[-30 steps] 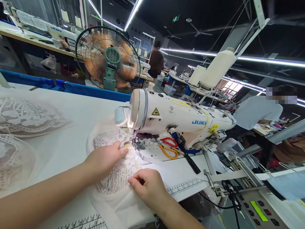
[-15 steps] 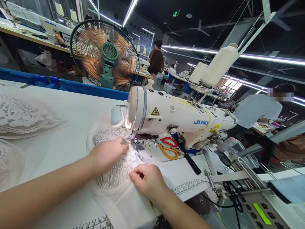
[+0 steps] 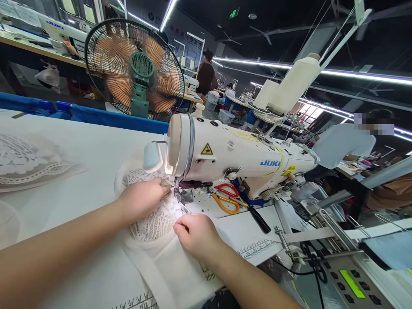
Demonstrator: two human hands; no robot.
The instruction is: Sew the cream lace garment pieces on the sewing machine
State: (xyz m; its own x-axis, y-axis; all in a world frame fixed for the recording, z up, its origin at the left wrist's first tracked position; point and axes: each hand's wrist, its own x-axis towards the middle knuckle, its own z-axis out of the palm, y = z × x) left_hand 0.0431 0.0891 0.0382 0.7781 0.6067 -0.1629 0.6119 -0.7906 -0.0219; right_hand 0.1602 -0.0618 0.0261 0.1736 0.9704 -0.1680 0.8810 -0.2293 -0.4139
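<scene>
Left hand (image 3: 143,199): on lace (image 3: 152,227) beside sewing machine (image 3: 225,148); grip unclear
Right hand (image 3: 198,237): pinches lace near front edge of table (image 3: 86,150)

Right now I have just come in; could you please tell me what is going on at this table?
A person is handling white lace fabric at a JUKI sewing machine. The left hand lies on the lace, fingertips close to the presser foot; the right hand pinches the fabric nearer the person. Whether the needle is running cannot be told. Another lace piece lies to the left.
</scene>
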